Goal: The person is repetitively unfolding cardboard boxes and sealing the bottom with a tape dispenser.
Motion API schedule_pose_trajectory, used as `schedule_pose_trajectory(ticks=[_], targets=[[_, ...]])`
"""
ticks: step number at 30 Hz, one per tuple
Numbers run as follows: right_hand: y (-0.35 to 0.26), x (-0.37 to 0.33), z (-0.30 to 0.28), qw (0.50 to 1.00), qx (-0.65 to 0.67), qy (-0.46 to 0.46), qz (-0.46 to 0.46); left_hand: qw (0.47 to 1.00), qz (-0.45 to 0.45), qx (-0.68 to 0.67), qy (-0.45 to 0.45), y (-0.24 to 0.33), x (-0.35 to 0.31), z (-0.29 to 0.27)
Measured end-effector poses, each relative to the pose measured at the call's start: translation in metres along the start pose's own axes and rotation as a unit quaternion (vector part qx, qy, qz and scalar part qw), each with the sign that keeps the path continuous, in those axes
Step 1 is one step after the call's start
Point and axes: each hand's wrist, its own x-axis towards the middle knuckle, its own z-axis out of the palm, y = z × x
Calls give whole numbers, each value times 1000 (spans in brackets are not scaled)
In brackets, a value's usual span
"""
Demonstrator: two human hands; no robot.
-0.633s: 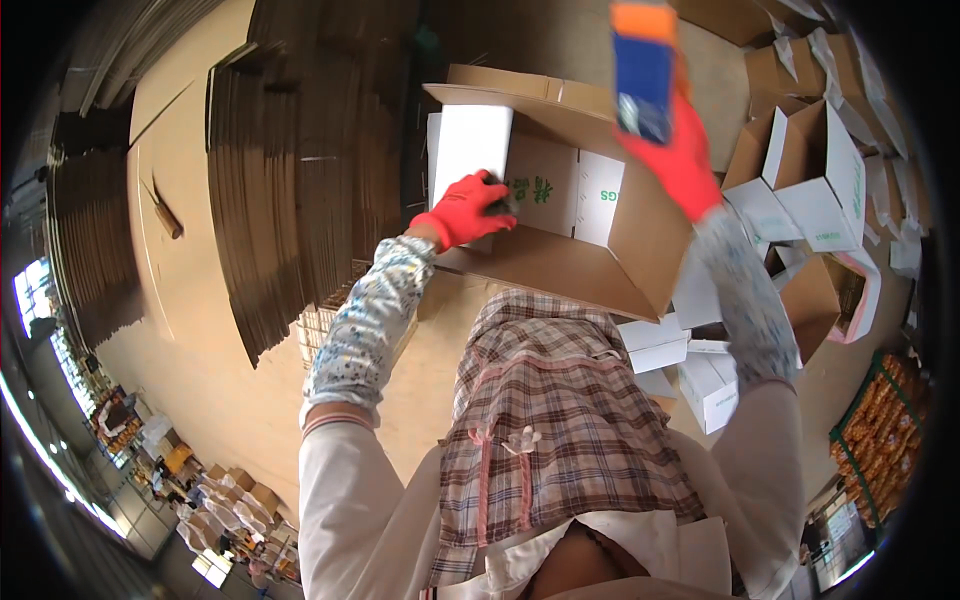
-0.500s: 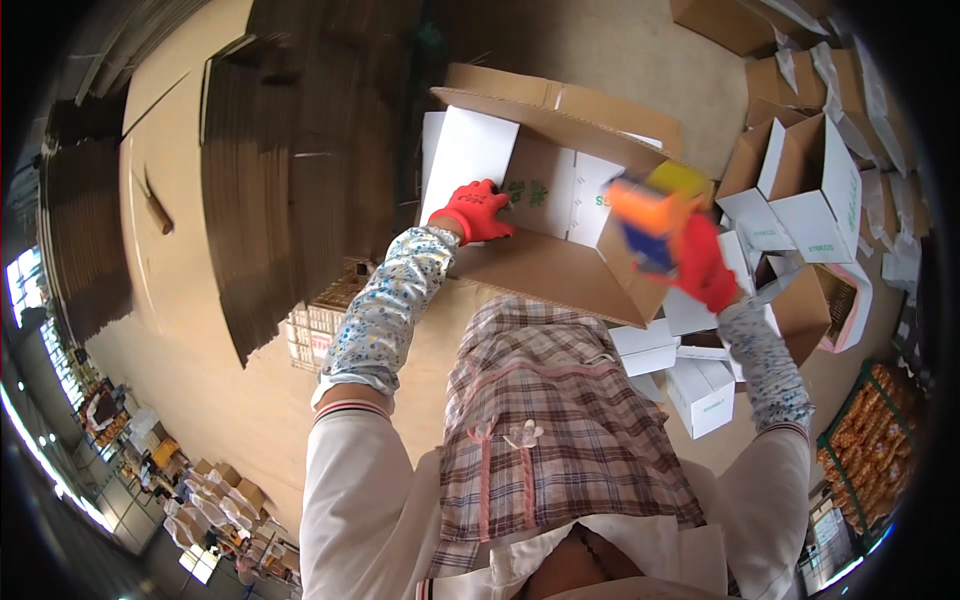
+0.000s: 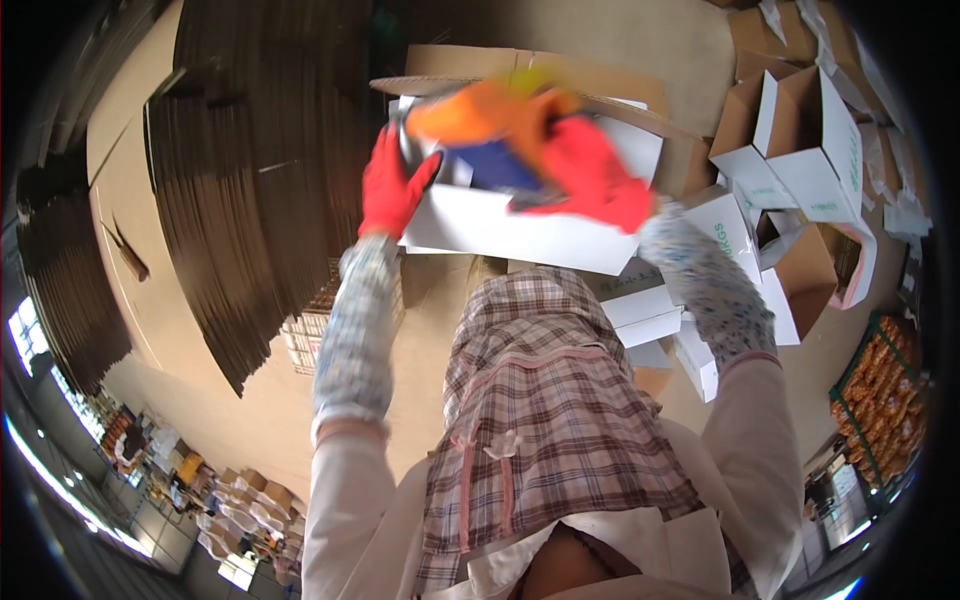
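Cardboard pretty much everywhere here: a tan, dusty-looking floor [image 3: 640, 40] runs under the whole scene, and big fanned stacks of flattened brown cartons [image 3: 260, 190] lean along the left side, with another darker stack [image 3: 70, 270] further out toward the rim. Off at the lower left edge there's a bright window strip [image 3: 25, 340] and some colourful clutter too small to make out. On the right sit roughly four or five folded-up white-and-brown boxes [image 3: 800, 140] in a loose heap, and a crate of orange stuff [image 3: 885, 390] shows at the far right edge. The person wears a plaid apron [image 3: 540, 420] and patterned sleeve covers, plus two red gloves. One open carton [image 3: 520, 225] is right in front of them, white on its near wall, brown on the flaps. The left hand [image 3: 392, 190] is wrapped over the carton's left edge, fingers curled around the wall, gripping it. The right hand [image 3: 585, 175] is blurred with motion, closed around an orange-and-blue tape dispenser [image 3: 490, 125] that sits just above the carton's opening, touching or nearly touching the top flaps, can't really tell which because of the blur. A few smaller white boxes [image 3: 640, 310] lie just below the carton, near the right forearm.
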Motion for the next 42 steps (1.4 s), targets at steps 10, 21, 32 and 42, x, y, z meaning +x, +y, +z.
schedule_pose_trajectory(ticks=[10, 21, 32, 42], targets=[[3, -84, 47, 946, -67, 85, 305, 859, -179, -455, 153, -38, 35, 37], [32, 34, 100, 986, 42, -68, -146, 950, -4, -311, -10, -17, 40, -33], [27, 15, 69, 906, 270, -314, -92, 884, 29, -442, -148, 20, 7, -86], [-14, 35, 62, 852, 304, -298, 306, 968, -232, 90, -8, -99, 26, 26]])
